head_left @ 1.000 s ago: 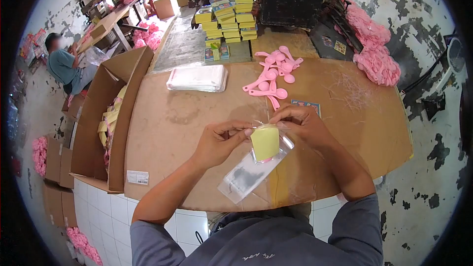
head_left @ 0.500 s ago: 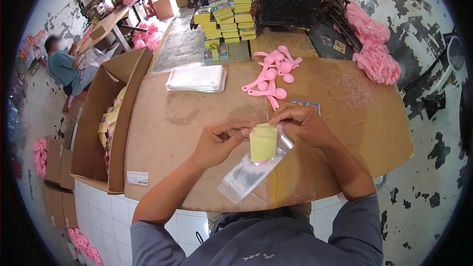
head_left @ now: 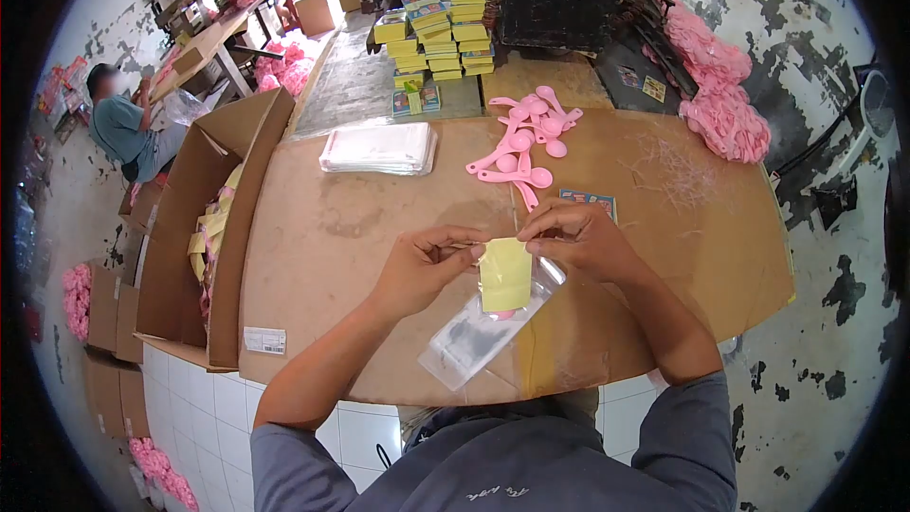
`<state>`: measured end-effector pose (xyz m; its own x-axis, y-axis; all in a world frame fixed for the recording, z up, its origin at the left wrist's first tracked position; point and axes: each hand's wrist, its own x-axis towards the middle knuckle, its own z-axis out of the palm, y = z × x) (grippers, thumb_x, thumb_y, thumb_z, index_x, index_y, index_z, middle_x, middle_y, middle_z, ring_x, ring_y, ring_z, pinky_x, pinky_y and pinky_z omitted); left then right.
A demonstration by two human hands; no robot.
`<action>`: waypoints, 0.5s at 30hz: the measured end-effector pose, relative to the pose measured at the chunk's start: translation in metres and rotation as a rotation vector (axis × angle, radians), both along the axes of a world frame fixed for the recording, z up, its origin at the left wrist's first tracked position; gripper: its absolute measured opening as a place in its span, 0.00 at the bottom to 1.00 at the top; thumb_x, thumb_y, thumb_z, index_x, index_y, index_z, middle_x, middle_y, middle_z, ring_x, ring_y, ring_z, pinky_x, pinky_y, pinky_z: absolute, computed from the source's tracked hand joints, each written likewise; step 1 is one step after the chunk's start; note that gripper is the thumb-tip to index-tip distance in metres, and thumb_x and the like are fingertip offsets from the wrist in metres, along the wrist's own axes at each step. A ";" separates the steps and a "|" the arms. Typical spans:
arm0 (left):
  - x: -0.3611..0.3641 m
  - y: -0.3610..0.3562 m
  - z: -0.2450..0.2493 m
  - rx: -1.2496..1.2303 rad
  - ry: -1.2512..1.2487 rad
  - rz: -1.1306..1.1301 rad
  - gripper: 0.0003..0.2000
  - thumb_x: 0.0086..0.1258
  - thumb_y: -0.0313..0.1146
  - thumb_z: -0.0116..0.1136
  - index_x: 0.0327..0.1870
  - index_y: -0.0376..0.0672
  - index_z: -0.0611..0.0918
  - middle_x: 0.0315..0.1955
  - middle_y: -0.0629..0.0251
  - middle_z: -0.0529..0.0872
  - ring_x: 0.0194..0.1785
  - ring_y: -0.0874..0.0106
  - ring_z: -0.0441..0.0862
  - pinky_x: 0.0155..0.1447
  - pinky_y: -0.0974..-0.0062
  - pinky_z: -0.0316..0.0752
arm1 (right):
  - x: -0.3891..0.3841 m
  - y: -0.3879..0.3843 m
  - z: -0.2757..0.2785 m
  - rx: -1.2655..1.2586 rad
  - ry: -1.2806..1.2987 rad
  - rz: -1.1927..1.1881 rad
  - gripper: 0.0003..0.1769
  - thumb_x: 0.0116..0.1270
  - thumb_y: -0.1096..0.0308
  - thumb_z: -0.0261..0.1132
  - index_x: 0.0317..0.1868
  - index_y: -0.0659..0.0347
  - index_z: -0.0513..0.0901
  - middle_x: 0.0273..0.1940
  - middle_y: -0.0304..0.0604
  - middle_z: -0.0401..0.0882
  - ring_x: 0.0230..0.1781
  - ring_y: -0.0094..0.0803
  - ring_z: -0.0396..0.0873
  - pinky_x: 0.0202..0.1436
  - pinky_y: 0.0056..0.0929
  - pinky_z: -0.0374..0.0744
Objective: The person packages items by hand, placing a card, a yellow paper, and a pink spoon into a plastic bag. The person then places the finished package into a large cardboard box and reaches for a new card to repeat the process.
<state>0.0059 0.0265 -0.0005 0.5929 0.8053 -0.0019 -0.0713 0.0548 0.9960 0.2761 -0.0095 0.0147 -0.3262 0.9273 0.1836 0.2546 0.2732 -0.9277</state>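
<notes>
right now the left hand (head_left: 427, 270) and right hand (head_left: 583, 242) are covering the top corners of the yellow slip (head_left: 506, 275), and just below them only a sliver of something pink (head_left: 502, 315) peeks out, too little to name! beyond the right hand, that hand is hiding part of the printed card (head_left: 602, 201), while farther off the dark board (head_left: 569, 0) runs out of view at the top. left of the left hand, the print on the white label (head_left: 264, 341) is too tiny to read, and the seated person's (head_left: 133, 128) head is a blur.
</notes>
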 end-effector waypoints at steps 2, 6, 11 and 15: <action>0.000 0.000 -0.001 -0.004 -0.016 -0.015 0.12 0.78 0.26 0.61 0.58 0.30 0.85 0.49 0.60 0.90 0.48 0.76 0.88 0.54 0.76 0.86 | 0.000 0.000 -0.003 -0.047 0.093 0.015 0.10 0.66 0.75 0.73 0.48 0.68 0.90 0.45 0.41 0.85 0.45 0.25 0.82 0.49 0.25 0.80; 0.002 -0.002 0.005 -0.026 0.023 0.018 0.12 0.79 0.26 0.59 0.58 0.31 0.85 0.49 0.60 0.90 0.48 0.77 0.88 0.54 0.77 0.86 | -0.002 0.000 -0.004 -0.100 0.194 0.032 0.11 0.67 0.77 0.72 0.48 0.70 0.88 0.46 0.41 0.84 0.44 0.24 0.82 0.49 0.24 0.81; 0.001 -0.002 0.006 -0.032 0.044 0.013 0.12 0.80 0.27 0.58 0.58 0.32 0.85 0.48 0.62 0.90 0.48 0.78 0.87 0.53 0.77 0.85 | -0.001 0.000 -0.005 -0.096 0.182 0.033 0.10 0.68 0.77 0.71 0.48 0.70 0.87 0.47 0.42 0.84 0.45 0.24 0.82 0.49 0.25 0.81; 0.002 -0.001 -0.002 -0.035 0.007 0.039 0.11 0.81 0.27 0.58 0.58 0.34 0.85 0.46 0.65 0.90 0.48 0.80 0.86 0.51 0.79 0.84 | -0.001 0.001 -0.006 -0.059 0.137 0.045 0.13 0.68 0.75 0.72 0.52 0.69 0.86 0.48 0.41 0.84 0.45 0.23 0.82 0.49 0.26 0.81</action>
